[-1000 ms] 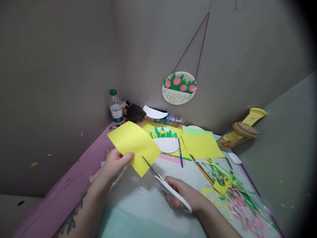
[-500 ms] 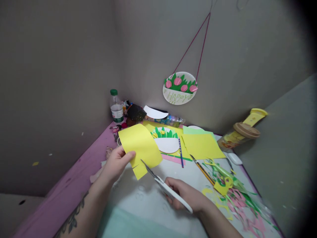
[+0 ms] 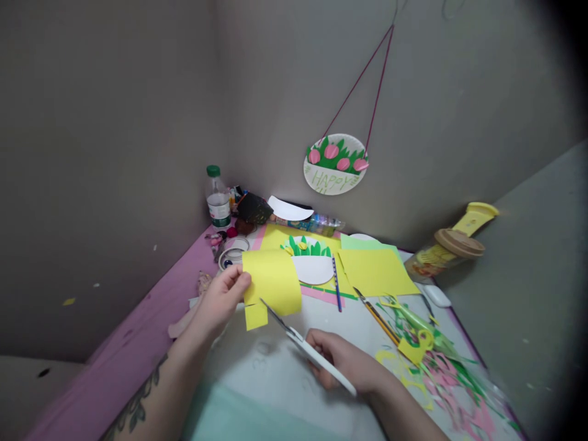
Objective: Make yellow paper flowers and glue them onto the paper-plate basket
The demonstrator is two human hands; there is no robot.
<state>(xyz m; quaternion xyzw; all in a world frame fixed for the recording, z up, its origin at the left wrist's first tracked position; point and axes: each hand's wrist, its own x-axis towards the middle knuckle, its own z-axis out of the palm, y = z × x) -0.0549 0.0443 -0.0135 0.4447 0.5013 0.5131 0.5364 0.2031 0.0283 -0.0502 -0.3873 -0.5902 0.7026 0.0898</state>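
Note:
My left hand pinches the left edge of a yellow paper sheet held above the table. A small cut strip hangs from the sheet's lower left corner. My right hand is wrapped round the white handles of scissors, whose blades point up-left into the paper's bottom edge. Behind the sheet lies a white paper plate with green paper grass.
Another yellow sheet, a blue pencil and an orange pencil lie mid-table. Paper scraps litter the right side. A water bottle, tape roll, a lidded jar and a hanging plate decoration are at the back.
The yellow sheet has swung to the right and turned more upright. The scissors have cut into its lower edge, and a small strip now hangs down at the left.

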